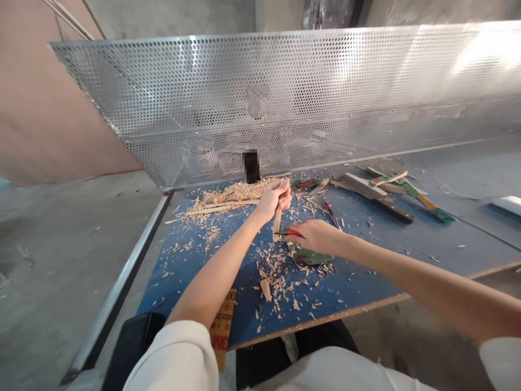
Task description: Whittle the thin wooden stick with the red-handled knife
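My left hand [277,198] is closed around the upper part of a pale wooden strip [277,221], which points down toward the blue tabletop. My right hand [311,236] grips a knife with a red handle [293,233]. Its thin dark blade lies across the strip near the lower end. A green camouflage-patterned piece [307,256] sits beneath my right hand. Loose wood shavings [279,266] are scattered below the strip, with a small pale wood chip [266,289] among them. My fingers hide most of the knife's handle.
A shavings pile [244,191] and thin strips lie behind my left hand. A cleaver [364,187], painted strips [433,209] and a slim dark red stick [332,215] are to the right. Sandpaper [228,315] overhangs the near edge. A perforated metal panel [228,98] borders the back.
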### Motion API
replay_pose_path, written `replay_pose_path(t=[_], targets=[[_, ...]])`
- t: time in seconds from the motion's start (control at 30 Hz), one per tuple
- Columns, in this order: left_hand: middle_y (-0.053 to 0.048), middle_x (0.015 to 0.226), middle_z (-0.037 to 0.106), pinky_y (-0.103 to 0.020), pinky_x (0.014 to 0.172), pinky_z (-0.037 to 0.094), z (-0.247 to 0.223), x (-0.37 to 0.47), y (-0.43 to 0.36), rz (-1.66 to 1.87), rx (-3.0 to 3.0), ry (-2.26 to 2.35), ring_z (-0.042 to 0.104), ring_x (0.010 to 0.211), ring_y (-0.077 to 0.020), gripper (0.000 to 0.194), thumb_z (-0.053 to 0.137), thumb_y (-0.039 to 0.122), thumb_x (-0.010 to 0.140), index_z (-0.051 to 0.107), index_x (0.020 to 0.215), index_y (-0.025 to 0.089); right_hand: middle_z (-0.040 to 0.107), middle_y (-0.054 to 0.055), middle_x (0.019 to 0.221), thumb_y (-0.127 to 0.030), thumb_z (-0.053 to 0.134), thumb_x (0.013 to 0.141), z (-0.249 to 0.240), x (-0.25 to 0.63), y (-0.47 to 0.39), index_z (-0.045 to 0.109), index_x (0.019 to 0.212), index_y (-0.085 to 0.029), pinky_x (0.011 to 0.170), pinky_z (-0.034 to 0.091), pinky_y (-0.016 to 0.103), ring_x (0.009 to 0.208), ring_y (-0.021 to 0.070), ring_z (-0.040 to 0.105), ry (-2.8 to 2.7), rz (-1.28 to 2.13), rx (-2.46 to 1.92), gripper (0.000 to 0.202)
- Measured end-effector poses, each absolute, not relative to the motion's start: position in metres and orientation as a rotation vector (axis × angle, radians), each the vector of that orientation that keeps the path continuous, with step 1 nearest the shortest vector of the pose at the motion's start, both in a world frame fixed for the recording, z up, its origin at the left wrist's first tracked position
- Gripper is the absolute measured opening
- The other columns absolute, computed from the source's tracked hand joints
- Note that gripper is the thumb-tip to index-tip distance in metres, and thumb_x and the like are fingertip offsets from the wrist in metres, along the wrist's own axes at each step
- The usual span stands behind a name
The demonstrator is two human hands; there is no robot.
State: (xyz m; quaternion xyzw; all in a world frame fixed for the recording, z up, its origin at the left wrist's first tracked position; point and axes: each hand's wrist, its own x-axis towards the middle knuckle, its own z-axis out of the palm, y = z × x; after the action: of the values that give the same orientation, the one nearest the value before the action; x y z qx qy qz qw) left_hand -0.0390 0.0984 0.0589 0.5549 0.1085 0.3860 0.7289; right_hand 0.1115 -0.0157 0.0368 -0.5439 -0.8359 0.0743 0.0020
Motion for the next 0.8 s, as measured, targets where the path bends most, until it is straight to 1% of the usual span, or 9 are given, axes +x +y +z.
replay_pose_path(t=[0.1, 0.17, 0.27, 0.37, 0.5, 0.67, 0.8], targets=[[0.008, 0.051, 0.024, -0.019, 0.040, 0.020, 0.064, -0.042, 0.098, 0.734, 1.181, 0.209, 0.024, 0.038, -0.0037, 0.047, 0.060, 0.041, 0.097, 0.043, 0.061, 0.018, 0.072, 0.007, 0.076, -0.058, 0.028, 0.108, 0.035, 0.112, -0.008, 0.068, 0.098, -0.021, 0.058, 0.029, 0.028, 0.064, 0.0194, 0.063, -2.648, 0.238, -1.678, 0.056], [0.009, 0.052, 0.024, -0.019, 0.039, 0.016, 0.065, -0.042, 0.097, 0.752, 1.158, 0.245, 0.021, 0.037, -0.0034, 0.047, 0.060, 0.043, 0.098, 0.040, 0.062, 0.019, 0.073, 0.007, 0.076, -0.057, 0.028, 0.108, 0.034, 0.111, -0.006, 0.069, 0.097, -0.020, 0.059, 0.030, 0.028, 0.064, 0.0197, 0.063, -2.657, 0.171, -1.686, 0.056], [0.009, 0.053, 0.025, -0.019, 0.037, 0.013, 0.063, -0.040, 0.096, 0.842, 1.142, 0.324, 0.020, 0.037, -0.0032, 0.048, 0.058, 0.047, 0.098, 0.038, 0.064, 0.020, 0.074, 0.009, 0.079, -0.055, 0.027, 0.108, 0.032, 0.108, -0.006, 0.069, 0.100, -0.019, 0.063, 0.035, 0.029, 0.068, 0.0215, 0.066, -2.664, 0.037, -1.724, 0.056], [0.009, 0.054, 0.026, -0.020, 0.037, 0.013, 0.059, -0.038, 0.095, 0.915, 1.144, 0.381, 0.020, 0.037, -0.0028, 0.048, 0.059, 0.051, 0.097, 0.039, 0.066, 0.020, 0.075, 0.011, 0.083, -0.056, 0.025, 0.108, 0.031, 0.104, -0.009, 0.068, 0.106, -0.018, 0.066, 0.041, 0.030, 0.073, 0.0242, 0.070, -2.653, -0.002, -1.788, 0.057], [0.008, 0.054, 0.029, -0.020, 0.036, 0.014, 0.055, -0.035, 0.095, 1.017, 1.157, 0.459, 0.022, 0.037, -0.0026, 0.049, 0.060, 0.054, 0.096, 0.041, 0.067, 0.020, 0.075, 0.013, 0.088, -0.056, 0.025, 0.109, 0.029, 0.096, -0.014, 0.066, 0.111, -0.017, 0.069, 0.047, 0.031, 0.079, 0.0261, 0.073, -2.597, 0.040, -1.910, 0.057], [0.008, 0.053, 0.027, -0.021, 0.036, 0.014, 0.052, -0.034, 0.096, 1.118, 1.161, 0.544, 0.021, 0.036, -0.0027, 0.050, 0.059, 0.055, 0.097, 0.040, 0.066, 0.021, 0.075, 0.014, 0.090, -0.053, 0.027, 0.109, 0.030, 0.091, -0.014, 0.069, 0.106, -0.015, 0.070, 0.049, 0.032, 0.079, 0.0252, 0.074, -2.593, 0.136, -1.911, 0.056], [0.008, 0.053, 0.025, -0.020, 0.036, 0.012, 0.053, -0.037, 0.097, 1.110, 1.117, 0.554, 0.020, 0.035, -0.0027, 0.051, 0.057, 0.054, 0.098, 0.038, 0.065, 0.021, 0.075, 0.012, 0.085, -0.052, 0.025, 0.110, 0.035, 0.095, -0.005, 0.071, 0.100, -0.015, 0.067, 0.049, 0.031, 0.075, 0.0243, 0.073, -2.687, 0.139, -1.810, 0.060]])
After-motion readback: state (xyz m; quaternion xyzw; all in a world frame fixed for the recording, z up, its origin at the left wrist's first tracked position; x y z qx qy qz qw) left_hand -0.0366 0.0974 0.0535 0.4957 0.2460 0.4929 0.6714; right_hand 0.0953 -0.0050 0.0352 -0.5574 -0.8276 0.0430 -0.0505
